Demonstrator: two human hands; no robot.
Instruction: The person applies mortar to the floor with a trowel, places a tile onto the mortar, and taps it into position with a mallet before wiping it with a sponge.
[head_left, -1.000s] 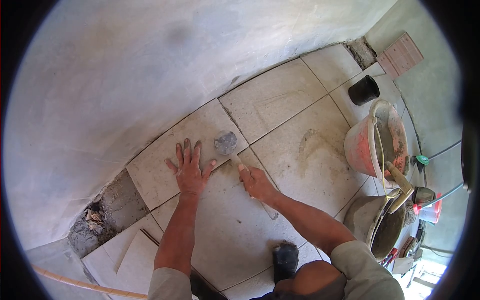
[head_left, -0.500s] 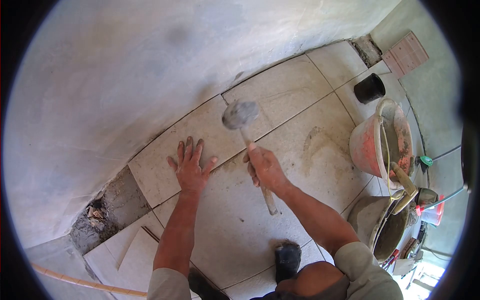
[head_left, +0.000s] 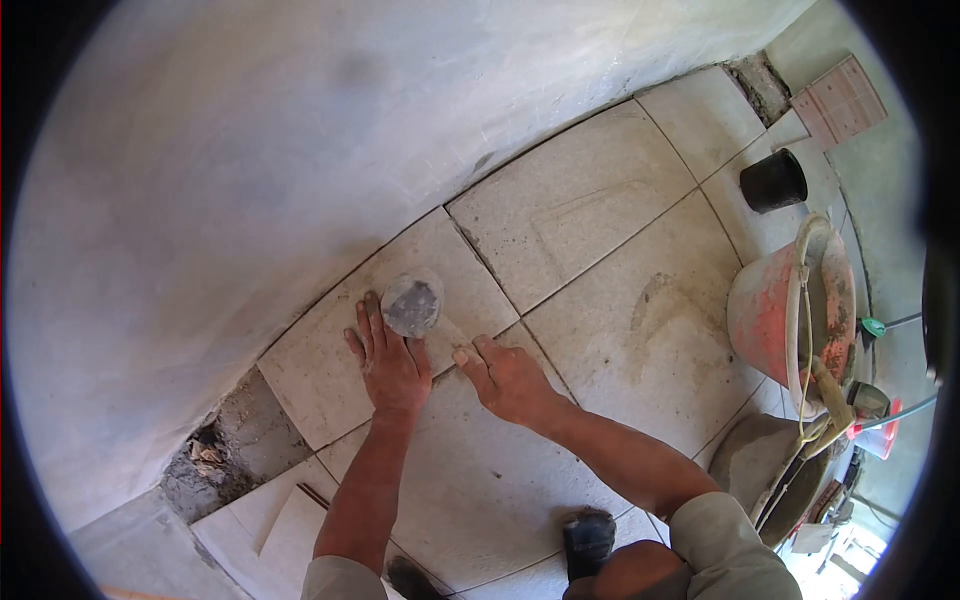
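Note:
My right hand [head_left: 512, 383] is wrapped round the handle of a mallet [head_left: 411, 306], whose round grey head is over a pale floor tile [head_left: 312, 388] by the wall. Whether the head touches the tile is hard to tell. My left hand [head_left: 393, 372] lies on that same tile with its fingers stretched out, right beside the mallet head. A narrow joint separates this tile from the neighbouring tile [head_left: 590, 185] further along the wall.
Bare mortar with debris fills a gap [head_left: 235, 435] left of the tile. On the right stand a black container [head_left: 773, 181], a reddish bucket [head_left: 765, 305] and a grey mortar-stained bucket [head_left: 745, 455]. A pinkish tile [head_left: 840, 103] leans on the far wall [head_left: 880, 190].
The mallet head has come down and leftward, from above the tile's right end to beside my left hand. My left hand has shifted slightly right in view, fingers closer together.

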